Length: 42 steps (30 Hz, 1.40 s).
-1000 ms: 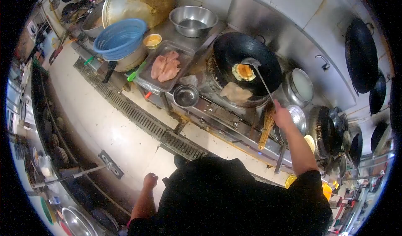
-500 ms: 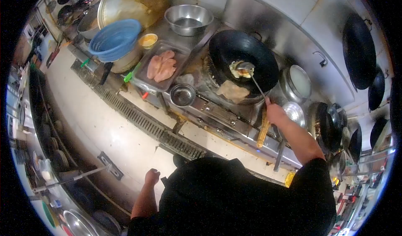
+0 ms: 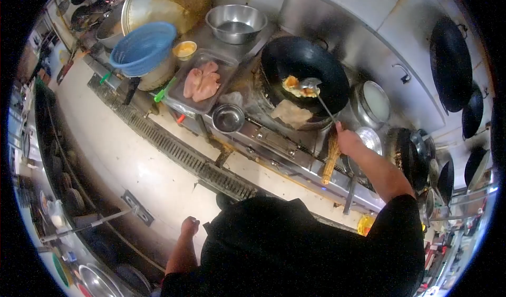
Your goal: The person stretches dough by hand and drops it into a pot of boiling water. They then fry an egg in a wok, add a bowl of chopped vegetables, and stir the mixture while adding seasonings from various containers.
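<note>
Right hand [image 3: 348, 139] right of centre, clamped on ladle [image 3: 318, 98] handle. Ladle bowl inside black wok [image 3: 327, 70], upper centre, touching yellow egg [image 3: 291, 82]. Left hand [image 3: 190, 226] lower centre, curled into fist, hanging free beside body. Tray [image 3: 225, 65] of raw chicken [image 3: 201, 82] left of wok; small steel bowl [image 3: 227, 119] just below tray.

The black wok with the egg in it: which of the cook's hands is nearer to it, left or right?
Right. The right hand grips the ladle just off the near rim of the wok. The left hand hangs in a fist low beside the body, far from the stove.
</note>
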{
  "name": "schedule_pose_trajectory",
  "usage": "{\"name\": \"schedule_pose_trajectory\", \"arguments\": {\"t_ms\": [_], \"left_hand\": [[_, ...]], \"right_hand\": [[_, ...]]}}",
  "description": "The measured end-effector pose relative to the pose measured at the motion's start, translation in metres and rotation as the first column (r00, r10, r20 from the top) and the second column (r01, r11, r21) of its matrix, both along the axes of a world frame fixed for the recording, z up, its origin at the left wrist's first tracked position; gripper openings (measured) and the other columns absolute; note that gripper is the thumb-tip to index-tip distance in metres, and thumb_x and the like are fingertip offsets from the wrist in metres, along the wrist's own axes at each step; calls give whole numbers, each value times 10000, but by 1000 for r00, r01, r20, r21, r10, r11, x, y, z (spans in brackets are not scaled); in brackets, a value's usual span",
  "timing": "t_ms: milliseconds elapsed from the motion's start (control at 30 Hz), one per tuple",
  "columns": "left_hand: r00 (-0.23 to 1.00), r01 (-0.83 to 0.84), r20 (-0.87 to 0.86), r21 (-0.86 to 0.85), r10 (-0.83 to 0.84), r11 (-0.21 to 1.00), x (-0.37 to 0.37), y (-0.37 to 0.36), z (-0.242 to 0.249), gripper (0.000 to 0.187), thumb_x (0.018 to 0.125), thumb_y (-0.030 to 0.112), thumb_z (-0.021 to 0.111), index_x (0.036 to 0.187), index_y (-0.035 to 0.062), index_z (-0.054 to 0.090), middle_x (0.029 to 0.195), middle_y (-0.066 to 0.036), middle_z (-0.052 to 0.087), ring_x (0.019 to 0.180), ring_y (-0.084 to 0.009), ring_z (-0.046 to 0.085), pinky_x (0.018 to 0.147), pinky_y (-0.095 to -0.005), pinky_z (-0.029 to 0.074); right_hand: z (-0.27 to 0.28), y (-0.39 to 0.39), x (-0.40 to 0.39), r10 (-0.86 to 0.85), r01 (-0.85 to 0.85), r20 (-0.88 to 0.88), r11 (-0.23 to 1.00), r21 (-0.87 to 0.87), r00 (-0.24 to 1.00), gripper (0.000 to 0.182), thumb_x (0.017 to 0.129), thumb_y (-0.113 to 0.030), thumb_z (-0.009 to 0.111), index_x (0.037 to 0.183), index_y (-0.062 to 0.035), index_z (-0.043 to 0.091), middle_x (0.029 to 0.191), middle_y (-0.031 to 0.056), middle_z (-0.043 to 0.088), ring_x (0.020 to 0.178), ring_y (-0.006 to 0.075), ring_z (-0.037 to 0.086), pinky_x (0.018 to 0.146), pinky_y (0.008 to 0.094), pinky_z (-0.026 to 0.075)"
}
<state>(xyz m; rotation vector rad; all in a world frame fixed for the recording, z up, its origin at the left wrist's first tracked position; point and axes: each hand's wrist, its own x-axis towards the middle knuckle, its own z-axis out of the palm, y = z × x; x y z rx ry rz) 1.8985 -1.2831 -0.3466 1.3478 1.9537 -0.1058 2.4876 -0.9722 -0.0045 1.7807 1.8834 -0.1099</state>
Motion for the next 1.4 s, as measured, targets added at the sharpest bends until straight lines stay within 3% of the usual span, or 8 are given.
{"name": "schedule_pose_trajectory", "arguments": {"t_ms": [267,367,500,633,867,1100,1267,1400], "left_hand": [[997,-13,82,20,11,1000,4,13,-19,337,765,293,609,987,41,635,997,-190,644,986,-336,596,887,-385,459],[996,46,69,95,-53,994,10,31,4,359,762,297,610,1008,37,634,1014,-198,638,1003,-338,591,894,-382,454],[990,108,85,97,-117,989,-10,11,-60,382,750,314,619,1015,39,633,1015,-210,636,1000,-339,593,884,-384,458],[998,-35,44,-29,36,999,13,22,2,383,749,317,621,1014,41,634,1009,-204,639,991,-340,596,873,-392,465],[999,21,25,-19,-21,1000,12,19,-4,369,767,304,612,1020,37,628,1033,-196,636,1003,-333,593,887,-391,458],[995,-76,70,24,74,997,22,30,28,374,776,298,589,1031,26,622,1050,-197,630,1020,-331,586,908,-386,448],[997,79,14,20,-79,997,7,-16,-58,361,772,312,590,985,23,636,1016,-201,638,969,-335,606,869,-388,471],[929,-263,245,-84,276,961,5,-34,-79,344,765,327,628,943,32,644,966,-199,645,916,-342,615,827,-390,486]], "right_hand": [[-29,27,37,-16,21,-50,995,97,999,757,758,-52,543,1422,-23,179,885,273,625,726,381,640,686,449,520],[-31,22,39,-110,218,-418,951,221,902,735,758,-38,534,1416,-22,208,852,256,632,583,347,634,581,430,526],[38,-14,7,-362,508,-780,859,-66,511,708,737,1,515,1406,-41,286,685,150,594,420,225,540,413,345,463],[40,-21,12,-551,513,-822,752,-414,146,701,724,22,493,1400,-42,317,589,63,512,386,161,456,365,291,400],[-11,27,-1,-455,509,-859,811,-289,236,698,732,13,496,1400,-7,295,583,61,503,392,173,451,389,296,420],[6,46,-42,-389,392,-662,907,-153,641,719,767,-28,495,1424,-8,203,795,214,615,486,241,602,460,368,482],[1,50,-51,-410,409,-577,902,-139,707,714,785,-46,498,1427,-16,188,975,262,622,507,255,616,479,375,493],[-1,48,-56,-334,318,-498,940,-119,800,704,802,-35,477,1430,-17,159,935,249,632,532,268,622,506,378,505]]}}
